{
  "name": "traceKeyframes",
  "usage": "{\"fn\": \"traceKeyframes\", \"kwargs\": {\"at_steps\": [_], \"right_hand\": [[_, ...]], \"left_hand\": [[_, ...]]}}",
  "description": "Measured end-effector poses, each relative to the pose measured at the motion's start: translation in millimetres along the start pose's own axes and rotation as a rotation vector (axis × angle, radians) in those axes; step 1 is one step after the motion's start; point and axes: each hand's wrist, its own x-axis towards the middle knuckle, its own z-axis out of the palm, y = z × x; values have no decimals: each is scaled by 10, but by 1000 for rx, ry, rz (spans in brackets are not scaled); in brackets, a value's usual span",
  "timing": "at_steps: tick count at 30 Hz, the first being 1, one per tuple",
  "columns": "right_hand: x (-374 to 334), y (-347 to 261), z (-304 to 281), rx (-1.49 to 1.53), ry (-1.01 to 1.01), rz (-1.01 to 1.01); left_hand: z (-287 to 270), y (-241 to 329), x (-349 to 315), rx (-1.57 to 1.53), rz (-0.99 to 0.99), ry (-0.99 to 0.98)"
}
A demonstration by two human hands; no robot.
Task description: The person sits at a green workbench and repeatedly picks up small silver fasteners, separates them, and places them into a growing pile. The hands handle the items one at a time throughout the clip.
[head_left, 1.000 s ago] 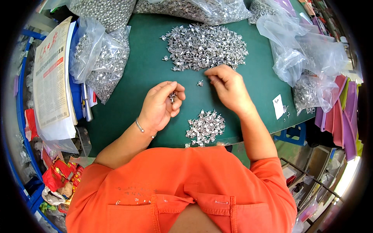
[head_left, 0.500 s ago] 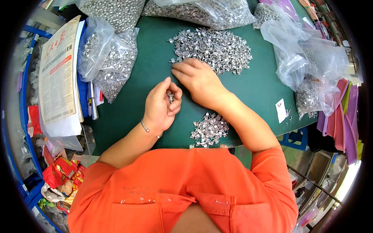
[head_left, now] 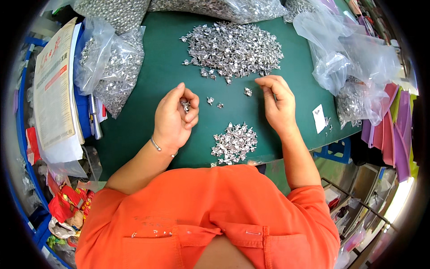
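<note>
My left hand (head_left: 175,117) is curled, palm partly up, around a few small shiny metal pieces (head_left: 186,106). To the right, my right hand (head_left: 279,102) has its thumb and fingers drawn together at the near right edge of a large heap of like metal pieces (head_left: 233,48); whether a piece is between the fingertips is hidden. One loose metal piece (head_left: 247,91) lies just left of that hand. Between the hands lie two more, a bigger one (head_left: 210,101) and a smaller one (head_left: 220,106). A smaller pile of metal pieces (head_left: 234,142) sits near the table's front edge.
Clear bags of metal parts stand at the left (head_left: 120,71), far side (head_left: 219,10) and right (head_left: 358,101) of the green table (head_left: 168,54). A newspaper (head_left: 53,85) stands at the left. A white card (head_left: 319,119) lies at the right.
My right hand has moved right, from the heap's near left edge to its near right. Loose pieces now show between my hands. My left hand stays curled on its pieces.
</note>
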Motion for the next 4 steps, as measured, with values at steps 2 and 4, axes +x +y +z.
{"fn": "traceKeyframes", "kwargs": {"at_steps": [2, 4], "right_hand": [[-50, -6, 77, -101, -42, -64], [-72, -42, 111, -228, -130, -95]], "left_hand": [[-8, -5, 9, 5, 3, -1], [-15, -5, 9, 8, 5, 1]]}}
